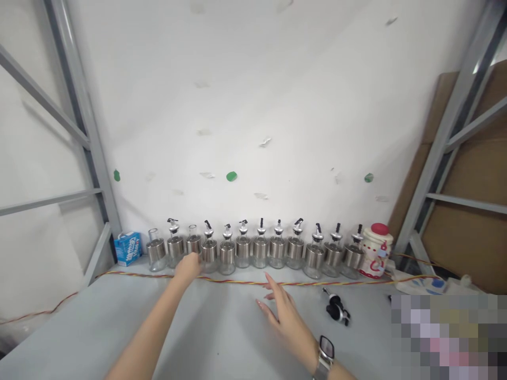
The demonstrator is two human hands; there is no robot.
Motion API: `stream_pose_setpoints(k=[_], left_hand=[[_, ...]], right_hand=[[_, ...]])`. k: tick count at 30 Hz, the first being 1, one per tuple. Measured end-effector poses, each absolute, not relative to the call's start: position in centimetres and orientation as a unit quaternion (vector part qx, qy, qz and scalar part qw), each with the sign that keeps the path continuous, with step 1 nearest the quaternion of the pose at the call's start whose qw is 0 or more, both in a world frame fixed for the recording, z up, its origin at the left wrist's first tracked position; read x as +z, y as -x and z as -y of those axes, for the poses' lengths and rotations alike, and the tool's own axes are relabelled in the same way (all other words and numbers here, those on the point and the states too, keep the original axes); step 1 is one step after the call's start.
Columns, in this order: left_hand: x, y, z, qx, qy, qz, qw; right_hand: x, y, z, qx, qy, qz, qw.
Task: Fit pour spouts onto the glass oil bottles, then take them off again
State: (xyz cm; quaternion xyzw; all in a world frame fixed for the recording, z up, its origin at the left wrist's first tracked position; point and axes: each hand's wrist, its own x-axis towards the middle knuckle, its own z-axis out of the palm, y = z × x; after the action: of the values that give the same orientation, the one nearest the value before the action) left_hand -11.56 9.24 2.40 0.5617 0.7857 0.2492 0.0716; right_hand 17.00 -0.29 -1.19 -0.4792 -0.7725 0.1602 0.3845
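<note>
Grip check: left hand (187, 267) closing on the capless glass bottle (194, 244) in the tabletop (119, 322) back row, right hand (285, 311) open, empty; looks fragile, slick — hold the steel band

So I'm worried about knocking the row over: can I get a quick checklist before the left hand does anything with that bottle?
1. Left hand at the third bottle: ok, though whether it grips cannot be told.
2. That bottle has its pourer: not ok, the neck is bare.
3. Loose pourer within reach on the table: ok.
4. Right hand free: ok, open above the table.
5. Neighbouring bottles upright: ok.
6. Twisted cable clear of the bottles: cannot tell.
</note>
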Motion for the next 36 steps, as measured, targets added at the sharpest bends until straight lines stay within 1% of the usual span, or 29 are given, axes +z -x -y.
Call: stream_pose_setpoints(k=[5, 11, 17, 22, 26, 29, 32, 34, 36], left_hand=[[5.0, 12.9, -9.5, 0.298, -0.524, -0.798, 0.007], [5.5, 13.7, -11.8, 0.326, -0.520, -0.789, 0.023], [5.3, 14.3, -13.0, 0.311, -0.524, -0.792, 0.028], [5.4, 13.9, -12.3, 0.281, -0.517, -0.808, -0.030], [5.5, 13.1, -10.7, 0.269, -0.518, -0.808, -0.080], [6.1, 12.8, -9.1, 0.279, -0.512, -0.803, -0.125], [7.2, 12.8, -7.5, 0.303, -0.494, -0.793, -0.189], [8.1, 12.7, -6.3, 0.328, -0.492, -0.772, -0.235], [8.9, 12.2, -4.8, 0.370, -0.502, -0.731, -0.277]], right_hand=[[-1.2, -16.8, 0.6, 0.164, 0.466, 0.786, 0.372], [-1.2, -16.4, 1.0, 0.166, 0.463, 0.804, 0.333], [-0.8, -16.0, 1.5, 0.177, 0.455, 0.821, 0.297], [-0.8, -15.7, 2.1, 0.178, 0.444, 0.831, 0.283], [-0.4, -15.4, 2.1, 0.130, 0.452, 0.839, 0.273], [0.8, -16.6, 1.2, 0.051, 0.514, 0.821, 0.245], [2.6, -20.2, -0.1, -0.018, 0.635, 0.745, 0.203], [3.6, -23.6, -0.9, -0.011, 0.713, 0.677, 0.181], [4.1, -26.8, -1.4, 0.053, 0.743, 0.649, 0.151]])
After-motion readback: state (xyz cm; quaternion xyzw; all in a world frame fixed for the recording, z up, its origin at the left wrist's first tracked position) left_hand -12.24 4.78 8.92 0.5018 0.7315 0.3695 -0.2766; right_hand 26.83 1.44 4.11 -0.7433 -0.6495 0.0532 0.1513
